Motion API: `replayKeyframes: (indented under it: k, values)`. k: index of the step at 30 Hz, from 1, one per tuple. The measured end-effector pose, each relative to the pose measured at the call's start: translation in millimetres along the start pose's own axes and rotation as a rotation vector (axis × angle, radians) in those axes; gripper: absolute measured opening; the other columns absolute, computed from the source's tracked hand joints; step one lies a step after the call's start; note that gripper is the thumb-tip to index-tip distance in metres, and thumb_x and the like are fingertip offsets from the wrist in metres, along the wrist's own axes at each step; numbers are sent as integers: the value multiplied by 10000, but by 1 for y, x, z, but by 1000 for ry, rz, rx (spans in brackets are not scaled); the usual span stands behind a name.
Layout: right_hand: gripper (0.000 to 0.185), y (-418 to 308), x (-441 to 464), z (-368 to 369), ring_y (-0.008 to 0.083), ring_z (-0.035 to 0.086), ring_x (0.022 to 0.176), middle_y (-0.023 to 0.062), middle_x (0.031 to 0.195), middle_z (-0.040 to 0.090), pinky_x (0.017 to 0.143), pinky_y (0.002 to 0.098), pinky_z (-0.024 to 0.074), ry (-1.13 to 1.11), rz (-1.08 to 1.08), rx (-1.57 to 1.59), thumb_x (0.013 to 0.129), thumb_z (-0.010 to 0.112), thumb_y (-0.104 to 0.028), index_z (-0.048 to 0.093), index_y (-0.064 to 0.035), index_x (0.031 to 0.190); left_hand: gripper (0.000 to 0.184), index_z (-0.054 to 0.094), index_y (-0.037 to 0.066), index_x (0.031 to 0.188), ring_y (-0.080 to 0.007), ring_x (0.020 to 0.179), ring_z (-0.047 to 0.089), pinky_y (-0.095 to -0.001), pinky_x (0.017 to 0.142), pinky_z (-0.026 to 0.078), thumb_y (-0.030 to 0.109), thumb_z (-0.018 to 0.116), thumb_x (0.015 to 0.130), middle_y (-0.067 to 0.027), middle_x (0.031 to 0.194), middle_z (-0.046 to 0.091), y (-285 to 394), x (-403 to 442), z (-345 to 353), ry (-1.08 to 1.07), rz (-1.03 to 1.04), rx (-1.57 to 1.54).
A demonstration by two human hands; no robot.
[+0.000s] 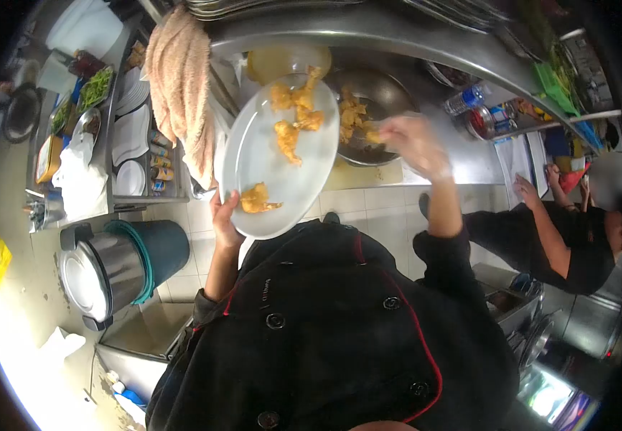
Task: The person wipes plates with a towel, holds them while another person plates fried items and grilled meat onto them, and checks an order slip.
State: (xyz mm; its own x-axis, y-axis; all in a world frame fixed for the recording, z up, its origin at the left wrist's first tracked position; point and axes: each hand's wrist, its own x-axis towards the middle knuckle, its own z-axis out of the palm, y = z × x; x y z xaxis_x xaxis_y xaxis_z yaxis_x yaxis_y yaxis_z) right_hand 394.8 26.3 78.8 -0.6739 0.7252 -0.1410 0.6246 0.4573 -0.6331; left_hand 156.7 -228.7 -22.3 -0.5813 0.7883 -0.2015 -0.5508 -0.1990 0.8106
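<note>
My left hand grips the near-left rim of a white oval plate, its thumb on top. Several orange, coated chicken drumettes lie on the plate, most toward its far end and one by my thumb. To the right, a metal bowl holds more coated chicken pieces. My right hand, smeared by motion, is over the bowl's right side. Its fingertips are pinched around a chicken piece at the edge of the bowl.
Behind the plate sits a yellowish bowl. A towel hangs at the left, near shelves with white plates. A water bottle lies right of the metal bowl. At the far right stands another person. A rice cooker is lower left.
</note>
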Motion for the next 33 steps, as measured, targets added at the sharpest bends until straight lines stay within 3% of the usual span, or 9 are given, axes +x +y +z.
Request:
replayKeyframes:
  k: [2, 4, 7, 13, 19, 22, 28, 31, 33]
  values:
    - [118, -41, -29, -24, 266, 623, 702, 142, 819, 637, 681, 330, 503, 212, -290, -90, 812, 567, -111, 637, -19, 836, 351, 507, -47, 1115, -202, 879, 580, -312, 791, 463, 145, 538, 823, -127, 979, 594, -5, 4, 13, 11, 10, -32]
    - [104, -85, -52, -38, 262, 625, 725, 121, 809, 637, 694, 345, 503, 122, -308, 31, 808, 558, -90, 635, -42, 858, 358, 503, -53, 1126, -205, 898, 582, -315, 803, 464, 142, 535, 827, -128, 995, 596, -10, 10, 12, -26, -29, -31]
    - [161, -84, -55, -10, 259, 611, 808, 116, 861, 620, 728, 357, 500, 127, -749, -199, 782, 551, -69, 606, -48, 932, 360, 501, -56, 1132, -206, 914, 582, -319, 810, 466, 143, 531, 834, -130, 1009, 596, -17, 15, 23, -8, -76, -79]
    - [260, -99, -68, 38, 238, 553, 952, 105, 946, 562, 824, 334, 472, 39, -602, -367, 739, 529, -61, 540, -63, 999, 377, 485, -54, 1152, -199, 894, 593, -313, 793, 476, 160, 533, 846, -129, 1006, 600, -19, 20, 28, -131, -41, -11]
    - [269, -105, -79, 55, 239, 556, 920, 96, 942, 564, 825, 321, 459, 7, -678, -326, 742, 517, -91, 544, -63, 1009, 378, 483, -43, 1149, -194, 878, 598, -306, 787, 479, 197, 532, 862, -125, 987, 602, -20, 21, 27, -147, -40, -25]
    - [258, -99, -78, 66, 244, 562, 892, 94, 938, 575, 791, 326, 469, -2, -718, -326, 776, 553, -157, 544, -60, 1015, 396, 479, -40, 1153, -190, 871, 598, -303, 780, 479, 232, 536, 871, -118, 981, 602, -17, 17, 28, -145, -74, -54]
    - [390, -112, -69, 40, 252, 586, 794, 107, 865, 593, 701, 363, 466, -91, -520, 29, 785, 619, -361, 551, -58, 1020, 413, 478, -41, 1153, -173, 855, 591, -287, 763, 470, 270, 526, 886, -108, 982, 600, -12, 12, 27, -148, -27, -42]
    - [422, -91, -48, 50, 308, 580, 780, 121, 888, 608, 682, 400, 456, 340, -521, -66, 709, 711, -297, 579, -70, 1039, 410, 482, -42, 1150, -169, 863, 585, -286, 772, 462, 274, 517, 890, -109, 988, 599, -12, 8, 23, -139, -17, -17]
    - [337, -90, -38, 56, 315, 580, 776, 121, 863, 623, 673, 392, 452, 417, -545, -63, 713, 704, -228, 594, -59, 983, 406, 485, -42, 1148, -167, 868, 583, -287, 778, 458, 273, 512, 892, -109, 992, 598, -12, 6, 23, -125, -27, -6]
